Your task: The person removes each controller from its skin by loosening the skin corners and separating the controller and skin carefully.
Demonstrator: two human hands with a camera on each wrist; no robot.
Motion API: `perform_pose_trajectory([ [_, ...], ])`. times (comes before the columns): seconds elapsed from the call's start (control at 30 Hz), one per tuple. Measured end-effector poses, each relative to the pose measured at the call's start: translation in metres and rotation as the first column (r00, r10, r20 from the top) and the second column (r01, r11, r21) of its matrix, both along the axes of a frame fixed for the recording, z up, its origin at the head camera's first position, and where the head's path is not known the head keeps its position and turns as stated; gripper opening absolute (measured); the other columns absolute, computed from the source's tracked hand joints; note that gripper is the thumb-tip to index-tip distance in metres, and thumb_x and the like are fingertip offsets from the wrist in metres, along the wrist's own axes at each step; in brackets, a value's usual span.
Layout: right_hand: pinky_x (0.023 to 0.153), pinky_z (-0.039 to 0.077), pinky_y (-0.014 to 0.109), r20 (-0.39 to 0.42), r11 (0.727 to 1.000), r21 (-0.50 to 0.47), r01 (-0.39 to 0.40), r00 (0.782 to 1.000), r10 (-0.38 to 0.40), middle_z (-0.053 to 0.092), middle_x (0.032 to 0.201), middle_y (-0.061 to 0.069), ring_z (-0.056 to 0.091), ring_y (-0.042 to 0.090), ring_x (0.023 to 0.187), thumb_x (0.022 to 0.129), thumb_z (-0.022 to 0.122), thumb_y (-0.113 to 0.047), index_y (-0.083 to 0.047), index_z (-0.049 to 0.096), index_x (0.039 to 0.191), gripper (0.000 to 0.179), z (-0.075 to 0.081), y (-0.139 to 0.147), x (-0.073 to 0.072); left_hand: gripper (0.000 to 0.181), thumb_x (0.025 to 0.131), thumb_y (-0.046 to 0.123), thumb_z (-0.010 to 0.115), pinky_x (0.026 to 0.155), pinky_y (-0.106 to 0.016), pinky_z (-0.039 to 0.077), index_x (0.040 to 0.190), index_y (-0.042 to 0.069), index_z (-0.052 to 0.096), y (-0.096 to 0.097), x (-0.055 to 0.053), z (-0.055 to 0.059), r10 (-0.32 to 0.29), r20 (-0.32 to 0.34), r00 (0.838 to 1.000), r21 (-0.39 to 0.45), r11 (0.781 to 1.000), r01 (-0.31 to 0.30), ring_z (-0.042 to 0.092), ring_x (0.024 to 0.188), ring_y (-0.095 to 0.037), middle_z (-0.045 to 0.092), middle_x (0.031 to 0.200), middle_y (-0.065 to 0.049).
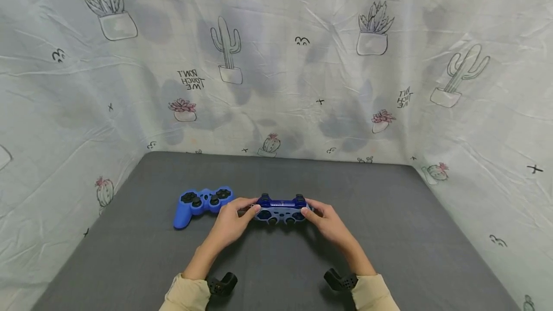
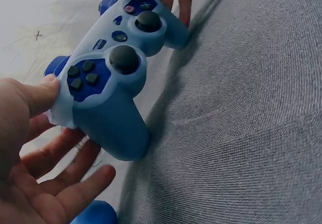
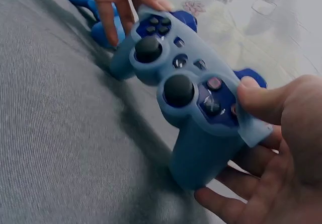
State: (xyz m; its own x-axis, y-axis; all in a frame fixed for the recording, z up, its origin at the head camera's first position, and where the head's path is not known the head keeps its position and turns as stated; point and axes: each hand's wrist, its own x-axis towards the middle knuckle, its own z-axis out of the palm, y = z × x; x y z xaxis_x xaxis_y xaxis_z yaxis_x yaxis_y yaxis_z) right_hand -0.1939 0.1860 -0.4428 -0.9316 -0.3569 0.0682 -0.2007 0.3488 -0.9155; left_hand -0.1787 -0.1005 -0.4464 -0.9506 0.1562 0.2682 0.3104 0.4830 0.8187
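A dark blue game controller (image 1: 282,203) in a pale blue, soft-looking cover (image 2: 113,116) is held between both hands, its grips pointing down near the table. My left hand (image 1: 231,222) pinches its left end, thumb on the front and fingers behind. At the other end my right hand (image 1: 330,227) pinches it the same way. In the right wrist view, a flap of the cover (image 3: 254,131) stands out from the controller under the thumb. Both thumbsticks and the button clusters show through the cover's openings. A brighter blue controller (image 1: 200,203) lies beside my left hand.
A dark grey cloth covers the table (image 1: 276,272). Pale fabric printed with cacti (image 1: 276,61) hangs behind it and along both sides. Each wrist wears a black strap-like device, the left one (image 1: 222,284) and the right one (image 1: 340,281).
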Motion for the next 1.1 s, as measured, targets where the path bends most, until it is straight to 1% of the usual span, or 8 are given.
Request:
perform_pose_trajectory([
  [0.17,0.104,0.035,0.053,0.003,0.995,0.014,0.097,0.995,-0.097,0.058,0.133,0.015,0.049,0.032,0.127,0.101,0.058,-0.028,0.002,0.054,0.138,0.047,0.003,-0.007,0.000,0.050,0.091,0.035,0.072,0.095,-0.053,0.044,0.137,0.017,0.060,0.000,0.000,-0.003,-0.028,0.077,0.997,-0.014,0.999,0.029,0.057,0.118,-0.029,0.059,0.132,-0.008],
  [0.3,0.103,0.037,0.053,0.023,0.990,0.011,0.144,0.989,-0.144,0.057,0.132,0.017,0.049,0.031,0.126,0.102,0.057,-0.027,0.004,0.054,0.137,0.047,0.004,-0.012,-0.001,0.051,0.090,0.025,0.074,0.099,-0.052,0.042,0.138,0.016,0.058,0.002,-0.002,-0.006,-0.021,0.057,0.998,-0.017,1.000,0.022,0.053,0.123,-0.028,0.057,0.135,-0.009],
  [0.43,0.097,0.044,0.051,0.077,0.983,-0.034,0.181,0.981,-0.178,0.062,0.123,0.015,0.055,0.026,0.112,0.102,0.057,-0.029,0.004,0.057,0.133,0.046,0.008,-0.015,-0.003,0.044,0.093,0.022,0.072,0.093,-0.048,0.047,0.134,0.015,0.062,0.006,-0.005,-0.004,0.011,0.020,1.000,0.013,1.000,-0.012,0.060,0.110,-0.021,0.065,0.122,-0.004],
  [0.6,0.079,0.050,0.043,0.117,0.979,-0.029,0.204,0.973,-0.199,0.065,0.100,0.009,0.058,0.024,0.086,0.100,0.060,-0.031,0.001,0.064,0.126,0.042,0.010,-0.014,-0.005,0.041,0.093,0.025,0.071,0.081,-0.041,0.050,0.132,0.015,0.063,0.007,-0.005,-0.003,0.017,0.036,0.999,0.031,0.999,-0.018,0.059,0.088,-0.013,0.064,0.098,0.005],
  [0.77,0.073,0.049,0.039,0.135,0.976,-0.013,0.218,0.967,-0.214,0.063,0.094,0.005,0.056,0.021,0.080,0.099,0.061,-0.035,-0.001,0.069,0.119,0.040,0.008,-0.013,-0.005,0.039,0.094,0.026,0.070,0.072,-0.036,0.046,0.130,0.014,0.063,0.007,-0.006,-0.007,0.007,0.064,0.998,0.027,1.000,-0.009,0.054,0.080,-0.014,0.061,0.090,0.006],
  [0.87,0.075,0.051,0.042,0.140,0.974,-0.022,0.226,0.965,-0.221,0.065,0.097,0.006,0.057,0.020,0.084,0.098,0.062,-0.034,0.000,0.069,0.118,0.040,0.008,-0.013,-0.005,0.039,0.094,0.026,0.070,0.072,-0.036,0.046,0.131,0.013,0.062,0.007,-0.006,-0.009,0.006,0.082,0.997,0.032,0.999,-0.009,0.055,0.081,-0.013,0.063,0.094,0.003],
  [1.03,0.081,0.053,0.045,0.163,0.964,-0.063,0.258,0.956,-0.245,0.067,0.107,0.009,0.061,0.021,0.095,0.097,0.064,-0.035,0.001,0.066,0.122,0.043,0.008,-0.014,-0.004,0.044,0.094,0.024,0.070,0.081,-0.042,0.050,0.135,0.012,0.058,0.009,-0.006,-0.009,0.010,0.078,0.997,0.046,0.999,-0.014,0.060,0.093,-0.015,0.063,0.119,-0.006],
  [1.1,0.081,0.053,0.045,0.162,0.963,-0.080,0.256,0.957,-0.241,0.067,0.111,0.011,0.062,0.022,0.098,0.095,0.068,-0.031,0.000,0.063,0.127,0.045,0.007,-0.013,-0.003,0.048,0.092,0.023,0.073,0.083,-0.044,0.050,0.136,0.012,0.058,0.009,-0.006,-0.009,0.010,0.080,0.997,0.047,0.999,-0.013,0.060,0.096,-0.017,0.062,0.122,-0.007],
])
